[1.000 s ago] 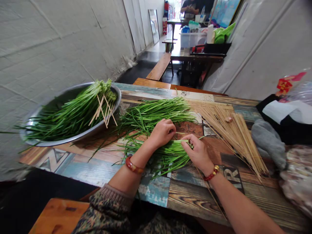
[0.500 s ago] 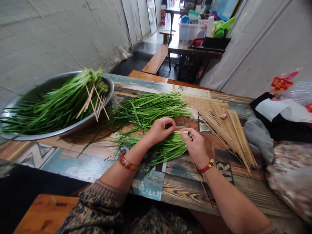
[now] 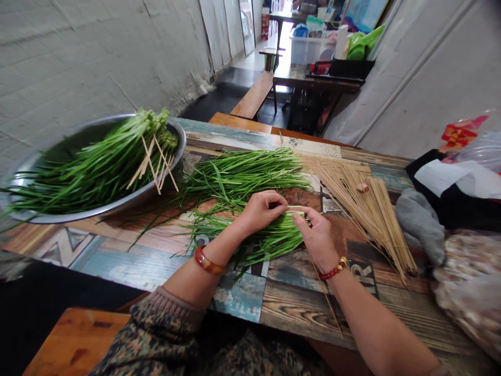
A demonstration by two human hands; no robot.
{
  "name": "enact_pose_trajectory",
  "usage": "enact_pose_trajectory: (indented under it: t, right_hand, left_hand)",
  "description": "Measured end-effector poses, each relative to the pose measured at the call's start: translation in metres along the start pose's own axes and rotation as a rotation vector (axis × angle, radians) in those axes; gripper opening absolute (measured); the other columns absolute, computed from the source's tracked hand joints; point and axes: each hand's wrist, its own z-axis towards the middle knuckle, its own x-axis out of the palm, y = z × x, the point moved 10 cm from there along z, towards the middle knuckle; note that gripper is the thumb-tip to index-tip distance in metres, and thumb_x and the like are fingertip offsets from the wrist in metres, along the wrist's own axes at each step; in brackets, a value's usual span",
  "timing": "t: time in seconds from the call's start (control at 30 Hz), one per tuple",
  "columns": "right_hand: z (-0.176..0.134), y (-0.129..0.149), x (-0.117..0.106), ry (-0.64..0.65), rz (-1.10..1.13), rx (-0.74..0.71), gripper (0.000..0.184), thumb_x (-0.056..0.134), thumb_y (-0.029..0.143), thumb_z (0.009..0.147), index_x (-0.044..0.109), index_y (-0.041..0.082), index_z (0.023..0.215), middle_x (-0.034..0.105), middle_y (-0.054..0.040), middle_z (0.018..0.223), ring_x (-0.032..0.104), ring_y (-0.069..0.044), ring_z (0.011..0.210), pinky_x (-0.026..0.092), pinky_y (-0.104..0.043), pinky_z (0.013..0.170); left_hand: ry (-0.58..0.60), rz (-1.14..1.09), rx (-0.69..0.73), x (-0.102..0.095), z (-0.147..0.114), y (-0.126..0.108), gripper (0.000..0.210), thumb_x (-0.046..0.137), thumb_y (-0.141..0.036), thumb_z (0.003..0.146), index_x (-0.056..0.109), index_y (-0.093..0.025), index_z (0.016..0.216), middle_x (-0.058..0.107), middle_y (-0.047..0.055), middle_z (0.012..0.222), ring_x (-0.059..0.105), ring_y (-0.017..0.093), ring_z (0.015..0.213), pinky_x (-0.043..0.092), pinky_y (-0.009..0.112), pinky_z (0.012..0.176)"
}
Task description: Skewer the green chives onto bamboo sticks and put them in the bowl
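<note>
Garlic chives (image 3: 270,244) lie in a spread bunch under both hands, their pale ends toward the right. My left hand (image 3: 263,210) is closed, thumb and fingers pinching a single pale stalk end above the bunch. With its fingers curled, my right hand (image 3: 316,232) grips the cut ends of the chives. A thin bamboo skewer (image 3: 331,303) slants down from beneath the right hand toward the table's near edge; its upper part is hidden. A second pile of chives (image 3: 250,169) rests just beyond the hands.
On the left, a metal basin (image 3: 182,143) holds chives with bamboo skewers through their ends. Loose bamboo skewers (image 3: 376,219) fan out at right. A grey cloth-like bundle (image 3: 418,219) and a filled plastic bag (image 3: 469,287) sit farther right. A wooden stool (image 3: 74,339) stands lower left.
My left hand has moved slightly right, bringing the pinched stalk up to the right hand's fingers. The view has shifted a little; the piles and basin stay put.
</note>
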Motion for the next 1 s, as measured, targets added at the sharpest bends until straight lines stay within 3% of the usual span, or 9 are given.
enact_pose_trajectory:
  t: [1.0]
  right_hand:
    - [0.0,0.0,0.001,0.008,-0.022,-0.02,0.021,0.06,0.036,0.081,0.066,0.019,0.093,0.071,-0.0052,0.092,0.064,-0.019,0.082,0.05,-0.029,0.07]
  left_hand:
    - [0.031,0.045,0.098,0.002,-0.001,-0.012,0.013,0.057,-0.011,0.078,0.069,-0.012,0.073,0.06,0.002,0.069,0.053,0.009,0.066,0.039,0.02,0.06]
